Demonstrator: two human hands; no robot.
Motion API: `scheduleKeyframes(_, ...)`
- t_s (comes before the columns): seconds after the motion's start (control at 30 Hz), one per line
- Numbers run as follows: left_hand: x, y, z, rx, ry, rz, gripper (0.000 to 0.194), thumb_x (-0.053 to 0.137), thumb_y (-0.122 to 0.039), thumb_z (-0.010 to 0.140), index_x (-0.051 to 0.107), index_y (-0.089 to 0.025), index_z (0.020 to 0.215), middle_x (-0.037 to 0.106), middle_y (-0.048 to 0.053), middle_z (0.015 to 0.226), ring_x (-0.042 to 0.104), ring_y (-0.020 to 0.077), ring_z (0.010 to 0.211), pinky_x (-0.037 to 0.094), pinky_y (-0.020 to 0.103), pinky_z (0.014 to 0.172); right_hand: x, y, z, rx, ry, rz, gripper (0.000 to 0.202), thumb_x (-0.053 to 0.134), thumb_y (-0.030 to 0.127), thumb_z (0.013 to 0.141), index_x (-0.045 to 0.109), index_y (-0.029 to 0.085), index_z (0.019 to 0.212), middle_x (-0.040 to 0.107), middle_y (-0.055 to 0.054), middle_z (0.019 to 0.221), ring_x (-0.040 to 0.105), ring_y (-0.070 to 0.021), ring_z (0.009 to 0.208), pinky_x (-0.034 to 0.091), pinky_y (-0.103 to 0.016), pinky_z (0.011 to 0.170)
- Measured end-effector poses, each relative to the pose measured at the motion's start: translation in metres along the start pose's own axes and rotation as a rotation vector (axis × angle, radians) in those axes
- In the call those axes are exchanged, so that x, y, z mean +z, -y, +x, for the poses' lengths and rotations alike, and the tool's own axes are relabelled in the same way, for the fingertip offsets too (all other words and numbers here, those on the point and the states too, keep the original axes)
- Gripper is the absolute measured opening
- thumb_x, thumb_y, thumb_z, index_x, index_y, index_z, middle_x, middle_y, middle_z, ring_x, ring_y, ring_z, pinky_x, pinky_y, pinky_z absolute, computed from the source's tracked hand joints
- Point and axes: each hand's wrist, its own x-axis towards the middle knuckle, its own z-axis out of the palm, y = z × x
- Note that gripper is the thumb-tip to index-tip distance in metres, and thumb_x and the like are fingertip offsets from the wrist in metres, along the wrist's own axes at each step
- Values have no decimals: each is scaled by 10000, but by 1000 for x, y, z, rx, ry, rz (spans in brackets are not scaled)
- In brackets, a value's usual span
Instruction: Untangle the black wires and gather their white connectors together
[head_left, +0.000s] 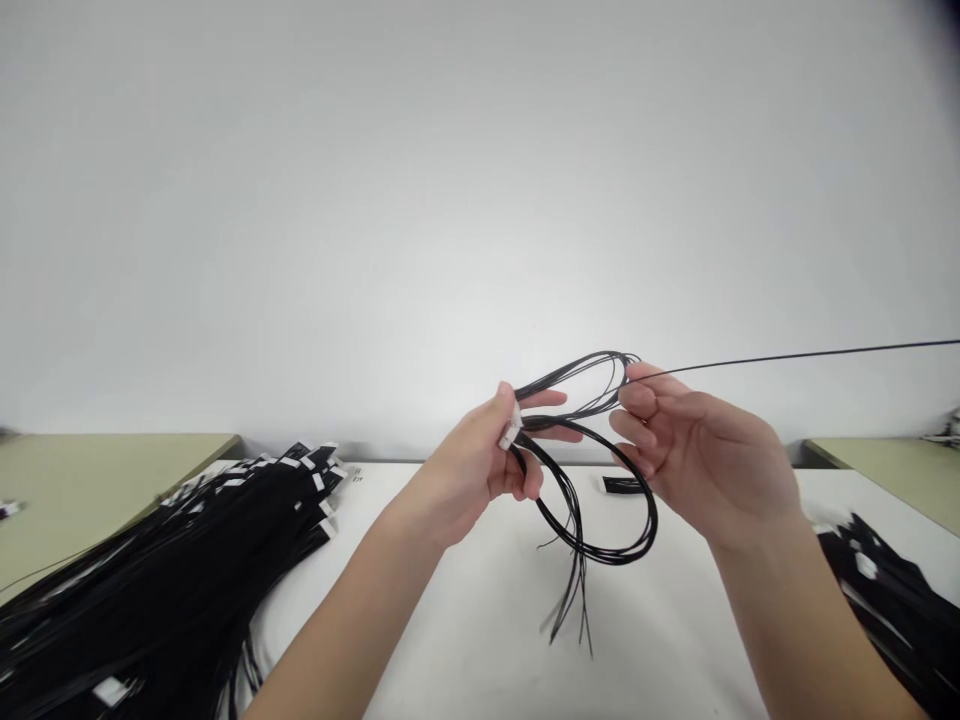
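My left hand (480,460) is closed around a bundle of coiled black wires (615,557), held up above the white table. By its thumb sits a small white connector or tag (511,427); which one I cannot tell. One loop of the bundle reaches up and right, and a second hangs lower with loose wire ends dangling below. At the upper loop's far end, my right hand (694,440) has its thumb and forefinger pinched on a thin black strand (817,355), which runs off past the right edge. Its other fingers are loosely curled beside the coil.
A large heap of black wires with white ends (187,560) lies on the left of the white table (480,640). More black wires (892,600) lie at the right. A short black piece (621,485) rests behind the coil. Greenish surfaces (90,480) flank the table before a pale wall.
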Motion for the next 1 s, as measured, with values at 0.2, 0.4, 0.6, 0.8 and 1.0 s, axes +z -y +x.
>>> scheduleKeyframes(0.2,-2,-2,0,-19,-21,-56,477,429,-578,899,628,-210,1127,576,39,882,452,49,509,333,234,539,2,-6,6,-245,-254,-43,144,704,343,790,671,225,864,489,34,757,461,-46,524,432,-163,425)
scheduleKeyframes(0.4,-3,-1,1,-27,12,-106,478,429,-586,893,626,-216,1123,450,10,810,399,53,531,334,232,529,-8,1,9,-520,-347,38,91,650,340,848,662,294,927,528,12,911,565,-79,759,544,-205,691)
scheduleKeyframes(0.6,-6,0,2,-24,18,-55,479,432,-581,893,629,-220,1139,424,4,779,377,60,539,343,239,553,-2,0,1,-566,-329,-36,124,686,352,804,665,317,921,527,18,738,490,-97,569,486,-232,495)
scheduleKeyframes(0.8,-7,-3,0,-29,54,84,466,394,-569,911,646,-239,1123,423,3,770,378,65,542,323,254,584,5,-14,-10,-835,-182,-689,109,692,133,744,709,240,745,584,10,596,476,-109,515,348,-261,441)
scheduleKeyframes(1.0,-6,-5,-1,-18,52,136,491,384,-587,906,663,-231,1098,442,9,773,387,73,537,313,268,593,13,-15,-17,-685,-59,-1101,118,605,95,729,626,193,666,498,31,514,380,-85,479,319,-238,426)
